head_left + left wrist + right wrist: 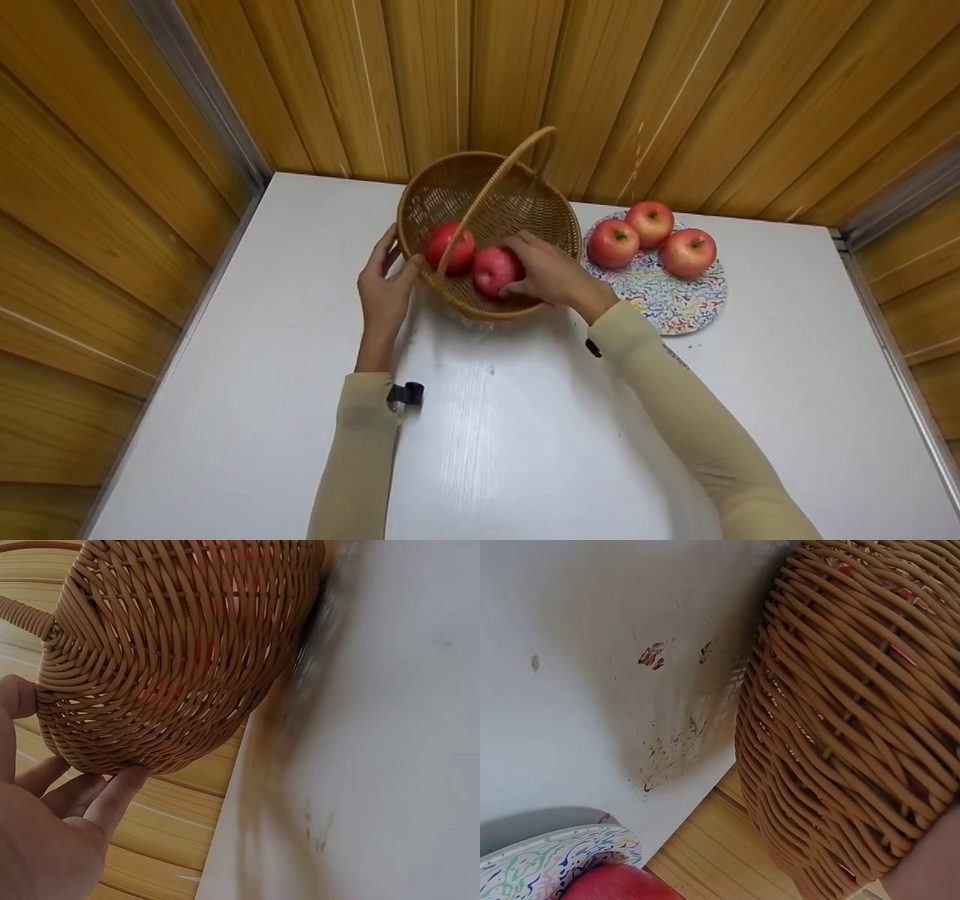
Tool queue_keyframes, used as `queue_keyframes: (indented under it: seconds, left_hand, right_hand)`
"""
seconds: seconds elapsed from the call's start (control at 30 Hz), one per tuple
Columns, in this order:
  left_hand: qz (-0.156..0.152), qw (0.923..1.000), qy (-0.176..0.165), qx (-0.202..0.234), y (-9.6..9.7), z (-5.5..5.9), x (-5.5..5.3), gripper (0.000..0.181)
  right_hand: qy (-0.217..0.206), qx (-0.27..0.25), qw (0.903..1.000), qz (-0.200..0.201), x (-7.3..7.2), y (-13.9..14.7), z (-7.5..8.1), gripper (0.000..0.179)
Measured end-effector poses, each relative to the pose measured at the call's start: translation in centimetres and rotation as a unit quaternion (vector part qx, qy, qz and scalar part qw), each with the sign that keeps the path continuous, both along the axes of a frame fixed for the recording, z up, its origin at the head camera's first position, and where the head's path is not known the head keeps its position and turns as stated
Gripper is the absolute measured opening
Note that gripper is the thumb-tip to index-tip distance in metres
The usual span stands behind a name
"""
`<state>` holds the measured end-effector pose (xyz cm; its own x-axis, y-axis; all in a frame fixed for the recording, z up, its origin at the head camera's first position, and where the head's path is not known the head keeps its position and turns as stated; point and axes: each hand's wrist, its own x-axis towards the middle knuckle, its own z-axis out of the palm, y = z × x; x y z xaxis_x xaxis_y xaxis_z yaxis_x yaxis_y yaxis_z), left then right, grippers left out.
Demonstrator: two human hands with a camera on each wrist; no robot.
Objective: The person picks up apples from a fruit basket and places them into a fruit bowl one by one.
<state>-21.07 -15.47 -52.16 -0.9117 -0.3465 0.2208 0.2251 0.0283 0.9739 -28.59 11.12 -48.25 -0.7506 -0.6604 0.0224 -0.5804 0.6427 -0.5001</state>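
A brown wicker basket (pixel 480 174) with an arched handle (pixel 491 184) is tipped toward me on the white table. My left hand (pixel 384 289) grips its left rim, thumb at the edge and fingers against the outer weave, as the left wrist view of the basket (pixel 187 675) shows. Inside, my right hand (pixel 556 274) holds a red apple (pixel 495 272), fingers over its top and thumb at its near side. Another red apple (pixel 448 246) lies to the left of it, partly behind the handle. In the right wrist view, basket weave (pixel 847 712) hides the fingers.
To the right of the basket, a round plate (pixel 675 304) with a colourful speckled pattern bears three red-yellow apples (pixel 688 253). The white table (pixel 480 442) backs onto a wood-panelled wall (pixel 510 75). Dark marks (pixel 651 656) spot the table beside the basket.
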Motion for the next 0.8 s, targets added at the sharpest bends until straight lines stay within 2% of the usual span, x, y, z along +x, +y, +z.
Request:
queue_keyframes:
  seconds: [0.2, 0.43, 0.63, 0.8]
  left_hand:
    - [-0.001, 0.9998, -0.02, 0.006, 0.06, 0.28, -0.03, 0.061]
    - [-0.002, 1.0, -0.009, -0.001, -0.21, -0.32, -0.22, 0.06]
    - [-0.004, 1.0, 0.002, 0.001, -0.4, -0.58, -0.14, 0.059]
    - [-0.005, 1.0, -0.001, -0.001, -0.46, -0.59, -0.07, 0.059]
  right_hand:
    - [0.0, -0.022, 0.9997, 0.007, -0.16, -0.04, -0.05, 0.068]
    - [0.0, -0.007, 0.9994, 0.033, -0.12, 0.12, -0.1, 0.074]
    - [-0.011, -0.005, 0.9999, 0.005, -0.07, 0.04, -0.14, 0.073]
    - [-0.014, -0.014, 0.9998, 0.0, -0.1, -0.01, -0.11, 0.069]
